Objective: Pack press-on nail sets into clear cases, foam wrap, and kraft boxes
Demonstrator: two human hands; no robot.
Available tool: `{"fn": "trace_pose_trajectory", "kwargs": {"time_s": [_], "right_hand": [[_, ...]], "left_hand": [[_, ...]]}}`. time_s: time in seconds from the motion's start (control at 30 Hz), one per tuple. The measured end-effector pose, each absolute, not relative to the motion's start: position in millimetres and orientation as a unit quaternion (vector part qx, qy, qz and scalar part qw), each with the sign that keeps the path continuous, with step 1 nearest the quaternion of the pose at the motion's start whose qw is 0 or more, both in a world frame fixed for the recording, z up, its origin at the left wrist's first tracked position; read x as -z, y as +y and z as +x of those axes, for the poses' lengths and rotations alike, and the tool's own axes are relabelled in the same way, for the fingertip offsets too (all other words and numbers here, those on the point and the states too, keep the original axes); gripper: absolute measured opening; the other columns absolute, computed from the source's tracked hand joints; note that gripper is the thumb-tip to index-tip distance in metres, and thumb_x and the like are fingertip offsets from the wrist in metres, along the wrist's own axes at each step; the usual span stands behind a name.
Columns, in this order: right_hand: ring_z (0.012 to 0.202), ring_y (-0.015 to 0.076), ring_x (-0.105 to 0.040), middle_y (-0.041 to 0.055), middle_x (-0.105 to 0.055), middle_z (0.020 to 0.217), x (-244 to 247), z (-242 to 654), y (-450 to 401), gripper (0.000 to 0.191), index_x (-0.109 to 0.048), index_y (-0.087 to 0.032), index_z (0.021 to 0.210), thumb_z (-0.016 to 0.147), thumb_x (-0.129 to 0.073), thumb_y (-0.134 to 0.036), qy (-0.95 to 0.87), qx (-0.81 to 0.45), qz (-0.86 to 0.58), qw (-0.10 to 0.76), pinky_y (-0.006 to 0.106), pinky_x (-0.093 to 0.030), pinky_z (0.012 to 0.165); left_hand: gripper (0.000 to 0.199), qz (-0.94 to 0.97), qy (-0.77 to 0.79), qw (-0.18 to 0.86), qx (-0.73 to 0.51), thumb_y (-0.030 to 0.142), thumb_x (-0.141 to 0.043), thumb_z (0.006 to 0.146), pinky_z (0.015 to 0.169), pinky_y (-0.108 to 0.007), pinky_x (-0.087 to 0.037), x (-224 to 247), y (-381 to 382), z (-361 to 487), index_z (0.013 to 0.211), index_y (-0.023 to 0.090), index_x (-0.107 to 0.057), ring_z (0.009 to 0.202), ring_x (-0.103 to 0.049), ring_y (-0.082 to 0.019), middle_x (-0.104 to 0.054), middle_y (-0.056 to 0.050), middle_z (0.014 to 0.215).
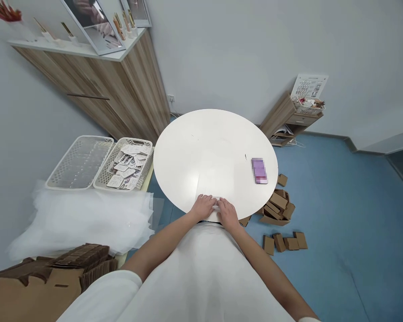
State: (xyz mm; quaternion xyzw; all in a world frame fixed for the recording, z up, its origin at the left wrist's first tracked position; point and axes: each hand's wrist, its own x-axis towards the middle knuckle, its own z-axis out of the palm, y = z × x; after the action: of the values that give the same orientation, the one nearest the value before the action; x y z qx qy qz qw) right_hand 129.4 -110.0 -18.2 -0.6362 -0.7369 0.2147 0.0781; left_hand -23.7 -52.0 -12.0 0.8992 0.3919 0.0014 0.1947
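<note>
At the near edge of the round white table (215,134), my left hand (203,207) and my right hand (227,213) are close together. Between them is a small, whitish, clear-looking item (216,204), with the fingers of both hands bent onto it. It looks like folded plastic film, but it is too small to make out fully. A faint transparent sheet seems to lie flat on the tabletop just beyond my hands. Toward the table's right side lies a purple, blurred-out rectangular object (259,171), touched by neither hand.
Left of the table stand a basket of printed cards (144,179), an emptier basket (53,176), a pile of clear plastic sheets (90,221) and flat cardboard (36,290). Small brown boxes (278,201) lie on the floor at right. Cabinets stand behind.
</note>
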Motion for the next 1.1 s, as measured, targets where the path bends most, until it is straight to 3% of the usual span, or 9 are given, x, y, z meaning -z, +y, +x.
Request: {"fn": "trace_pose_trajectory", "kwargs": {"time_s": [0.13,0.33,0.47,0.57,0.7,0.8,0.9,1.0,1.1], "right_hand": [[0.112,0.0196,-0.047,0.0083,-0.049,0.125,18.2,139.9,-101.6,0.036,-0.043,-0.022,0.117,0.084,-0.030,-0.016,-0.718,-0.280,-0.629,0.100,0.035,-0.041,0.087],[0.127,0.0186,-0.031,0.0066,-0.032,0.139,14.4,159.2,-90.1,0.043,-0.036,-0.021,0.129,0.088,-0.028,-0.031,-0.697,-0.380,-0.595,0.129,0.036,-0.032,0.099],[0.118,0.0188,-0.042,0.0069,-0.044,0.130,9.4,166.4,-74.2,0.042,-0.042,-0.023,0.126,0.088,-0.030,-0.035,-0.679,-0.414,-0.589,0.141,0.035,-0.035,0.096],[0.104,0.0196,-0.053,0.0076,-0.056,0.115,3.9,170.7,-59.4,0.037,-0.051,-0.023,0.118,0.086,-0.037,-0.033,-0.659,-0.423,-0.603,0.151,0.035,-0.040,0.089],[0.099,0.0211,-0.056,0.0045,-0.063,0.105,2.1,176.3,-40.8,0.027,-0.062,-0.024,0.102,0.081,-0.045,-0.031,-0.616,-0.432,-0.630,0.190,0.035,-0.042,0.085],[0.091,0.0204,-0.058,0.0022,-0.065,0.098,6.8,180.4,-27.6,0.021,-0.063,-0.026,0.095,0.079,-0.049,-0.029,-0.590,-0.456,-0.637,0.195,0.034,-0.043,0.079],[0.088,0.0195,-0.058,0.0017,-0.065,0.096,12.6,183.3,-15.0,0.020,-0.062,-0.026,0.094,0.078,-0.049,-0.027,-0.580,-0.474,-0.642,0.161,0.032,-0.043,0.075],[0.085,0.0190,-0.058,0.0016,-0.065,0.094,17.0,184.1,-4.9,0.020,-0.061,-0.026,0.094,0.079,-0.048,-0.027,-0.586,-0.486,-0.636,0.128,0.030,-0.043,0.071],[0.083,0.0185,-0.058,0.0012,-0.065,0.093,20.8,182.7,1.3,0.020,-0.061,-0.026,0.094,0.079,-0.047,-0.026,-0.601,-0.493,-0.620,0.106,0.030,-0.043,0.069]], "left_hand": [[0.030,0.876,0.392,0.281,0.005,0.034,-0.041,0.083,0.084,-0.037,-0.035,7.2,-48.9,-30.7,0.111,0.023,-0.046,0.093,-0.055,-0.023,-0.059,-0.006,0.102],[0.037,0.784,0.431,0.445,-0.035,0.042,-0.042,0.082,0.078,-0.029,-0.042,10.9,-37.4,-43.2,0.114,0.024,-0.048,0.093,-0.056,-0.019,-0.060,-0.004,0.106],[0.038,0.758,0.423,0.495,-0.051,0.042,-0.040,0.083,0.083,-0.028,-0.041,6.3,-25.0,-44.5,0.113,0.022,-0.051,0.094,-0.055,-0.017,-0.058,-0.004,0.112],[0.037,0.762,0.402,0.507,-0.040,0.044,-0.035,0.085,0.079,-0.027,-0.042,1.9,-11.5,-42.2,0.107,0.022,-0.055,0.089,-0.056,-0.016,-0.062,-0.003,0.102],[0.037,0.756,0.394,0.523,0.012,0.042,-0.032,0.085,0.071,-0.026,-0.043,3.9,12.0,-40.0,0.093,0.019,-0.060,0.079,-0.056,-0.015,-0.063,-0.001,0.089],[0.031,0.740,0.461,0.488,0.034,0.036,-0.038,0.083,0.072,-0.027,-0.044,6.9,26.5,-40.6,0.095,0.018,-0.059,0.085,-0.057,-0.017,-0.063,-0.003,0.094],[0.031,0.761,0.553,0.340,-0.015,0.031,-0.041,0.082,0.083,-0.033,-0.040,2.7,30.0,-40.2,0.107,0.017,-0.053,0.100,-0.052,-0.021,-0.057,-0.008,0.109],[0.038,0.852,0.468,0.231,-0.046,0.036,-0.042,0.082,0.094,-0.038,-0.031,-5.6,24.9,-33.8,0.115,0.019,-0.047,0.111,-0.043,-0.023,-0.049,-0.010,0.120],[0.056,0.917,0.332,0.221,0.021,0.047,-0.052,0.074,0.100,-0.042,-0.019,-6.7,20.3,-21.9,0.122,0.020,-0.040,0.114,-0.039,-0.025,-0.047,-0.010,0.121]]}}
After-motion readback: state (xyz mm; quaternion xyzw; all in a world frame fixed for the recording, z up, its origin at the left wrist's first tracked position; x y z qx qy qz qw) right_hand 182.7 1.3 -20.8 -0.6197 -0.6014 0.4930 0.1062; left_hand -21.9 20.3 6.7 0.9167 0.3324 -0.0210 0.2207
